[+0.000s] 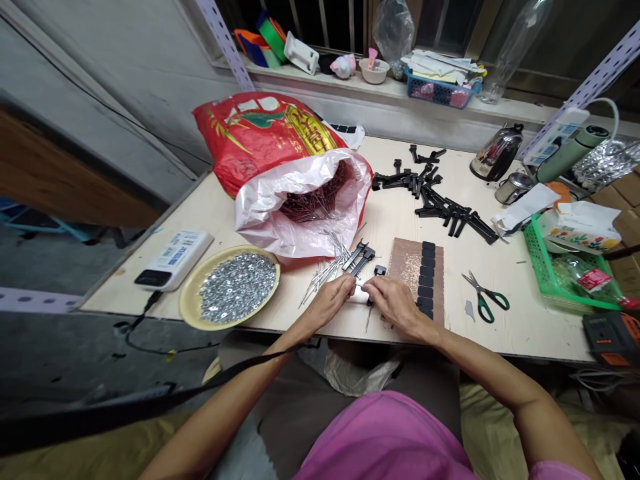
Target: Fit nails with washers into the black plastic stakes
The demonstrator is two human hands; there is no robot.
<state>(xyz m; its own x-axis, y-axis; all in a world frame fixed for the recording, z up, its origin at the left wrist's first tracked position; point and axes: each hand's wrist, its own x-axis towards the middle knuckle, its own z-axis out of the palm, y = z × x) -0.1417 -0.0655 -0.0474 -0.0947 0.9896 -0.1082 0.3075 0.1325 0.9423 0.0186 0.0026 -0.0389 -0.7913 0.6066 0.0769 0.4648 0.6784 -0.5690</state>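
My left hand (327, 305) and my right hand (396, 303) meet above the table's front edge, both pinched closed. A thin metal rod (359, 287) bridges their fingertips; its ends are hidden in the fingers. Just under my right fingers is a black plastic piece (380, 270), partly covered, with another thin rod sticking down below it. Two black plastic clips (359, 259) lie just beyond my left hand. Beside them loose silver rods (323, 277) are heaped at the mouth of a red and white sack (265, 140), which holds many reddish rods.
A yellow bowl of metal washers (187, 313) and a white power bank (174, 260) are at left. Right of my hands lie a brown strip with black pads (427, 280) and green-handled scissors (484, 297). Black clips (440, 200), a kettle (493, 157) and a green basket (543, 267) stand farther off.
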